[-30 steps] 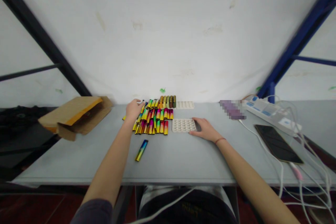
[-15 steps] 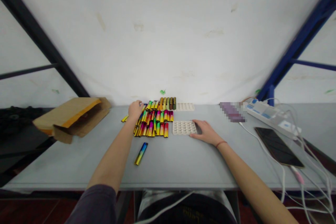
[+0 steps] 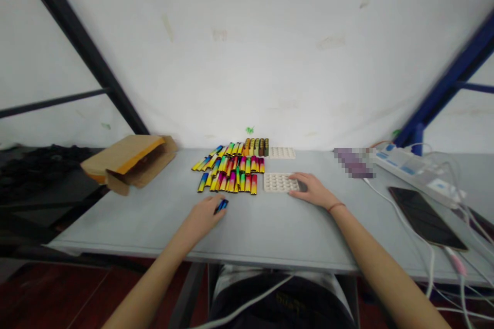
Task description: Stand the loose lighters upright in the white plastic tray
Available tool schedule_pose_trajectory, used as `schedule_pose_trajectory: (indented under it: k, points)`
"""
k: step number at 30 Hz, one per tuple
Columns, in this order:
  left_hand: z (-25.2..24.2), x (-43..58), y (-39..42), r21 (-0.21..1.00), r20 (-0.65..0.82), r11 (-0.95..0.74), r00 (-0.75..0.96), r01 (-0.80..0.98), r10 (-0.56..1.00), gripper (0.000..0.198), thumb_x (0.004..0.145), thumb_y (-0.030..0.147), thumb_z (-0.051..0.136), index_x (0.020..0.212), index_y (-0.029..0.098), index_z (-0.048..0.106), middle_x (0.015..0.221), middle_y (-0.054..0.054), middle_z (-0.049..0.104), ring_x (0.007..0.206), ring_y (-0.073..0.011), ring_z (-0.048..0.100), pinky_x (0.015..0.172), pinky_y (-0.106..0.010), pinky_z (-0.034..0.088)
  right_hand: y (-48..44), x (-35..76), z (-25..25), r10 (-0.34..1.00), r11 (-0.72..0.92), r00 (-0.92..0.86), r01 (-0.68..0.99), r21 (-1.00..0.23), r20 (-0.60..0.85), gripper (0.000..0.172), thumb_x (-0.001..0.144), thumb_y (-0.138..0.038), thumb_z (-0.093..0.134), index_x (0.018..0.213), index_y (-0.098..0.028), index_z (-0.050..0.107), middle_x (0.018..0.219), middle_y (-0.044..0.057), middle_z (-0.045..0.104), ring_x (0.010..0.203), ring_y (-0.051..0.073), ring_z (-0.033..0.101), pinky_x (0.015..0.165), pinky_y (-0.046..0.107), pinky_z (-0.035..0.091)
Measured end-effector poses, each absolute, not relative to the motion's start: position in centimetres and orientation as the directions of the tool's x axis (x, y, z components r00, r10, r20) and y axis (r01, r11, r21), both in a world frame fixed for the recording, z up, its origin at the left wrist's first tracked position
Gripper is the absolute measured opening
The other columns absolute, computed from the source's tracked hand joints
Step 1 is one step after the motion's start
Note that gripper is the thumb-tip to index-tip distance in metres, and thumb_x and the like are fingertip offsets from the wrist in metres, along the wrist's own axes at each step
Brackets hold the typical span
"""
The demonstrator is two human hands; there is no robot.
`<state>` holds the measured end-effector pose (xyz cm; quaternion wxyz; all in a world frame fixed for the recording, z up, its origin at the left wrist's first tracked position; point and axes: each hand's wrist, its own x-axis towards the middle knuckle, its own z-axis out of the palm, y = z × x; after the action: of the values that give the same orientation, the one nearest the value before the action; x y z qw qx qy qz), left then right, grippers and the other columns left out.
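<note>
**Single lighter** (image 3: 221, 206): slim body with a glossy blue-black end, the rest hidden by the left hand (image 3: 203, 218). It sits just below the front of the main group, and the fingers curl over it in an apparent pinch.

**Lighter group** (image 3: 235, 172): several dozen slim metallic lighters with yellow, red, green and blue gradients, lying side by side, some slanted. Darker olive and brown ones (image 3: 258, 147) stand packed at the back.

**White moulded tray** (image 3: 281, 182): rows of round hollows, just right of the group. The right hand (image 3: 314, 191) rests spread beside it, fingertips (image 3: 293, 193) at its edge.

**Second white tray** (image 3: 282, 152): behind the first.

**Also on the grey table** (image 3: 116, 226): cardboard envelope (image 3: 129, 163), power strip (image 3: 409, 172), smartphone (image 3: 426, 217), pixelated object (image 3: 353, 162).
</note>
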<state>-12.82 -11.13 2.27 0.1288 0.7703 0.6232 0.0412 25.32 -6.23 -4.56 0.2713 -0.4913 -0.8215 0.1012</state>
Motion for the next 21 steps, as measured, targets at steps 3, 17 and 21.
schedule_pose_trajectory:
  k: [3,17,21]
  points:
    - [3.9,-13.0,-9.0,0.278,-0.029,-0.163,0.178,0.947,0.984,0.031,0.092,0.033,0.053,0.119,0.023,0.063,0.096,-0.005,0.075,0.087,-0.0213,0.071,0.080,-0.029,0.052,-6.3,26.8,-4.1,0.895,0.423,-0.306,0.815,-0.397,0.325,0.043,0.085,-0.041,0.071,0.122,-0.019,0.070,0.125,0.015,0.072,0.114,0.031,0.068,0.104,0.047,0.050]
    - [4.0,-10.6,7.4,0.134,0.198,-0.060,0.033,0.989,0.980,0.035,0.106,0.028,0.040,0.122,0.003,0.058,0.112,-0.016,0.068,0.109,-0.0255,0.064,0.098,-0.040,0.047,-6.8,29.0,-3.0,0.969,0.081,-0.025,0.972,-0.222,0.245,0.037,0.094,-0.032,0.061,0.126,-0.017,0.072,0.138,0.014,0.067,0.125,0.029,0.064,0.109,0.039,0.047]
    - [3.2,-10.3,7.0,0.090,0.308,-0.036,0.007,0.995,0.951,0.038,0.104,0.036,0.042,0.117,0.011,0.068,0.119,-0.020,0.068,0.112,-0.0351,0.063,0.097,-0.054,0.047,-6.7,30.1,-2.7,0.963,-0.069,0.117,0.978,-0.198,0.241,0.032,0.097,-0.029,0.057,0.121,-0.015,0.073,0.132,0.014,0.071,0.120,0.028,0.066,0.103,0.035,0.049]
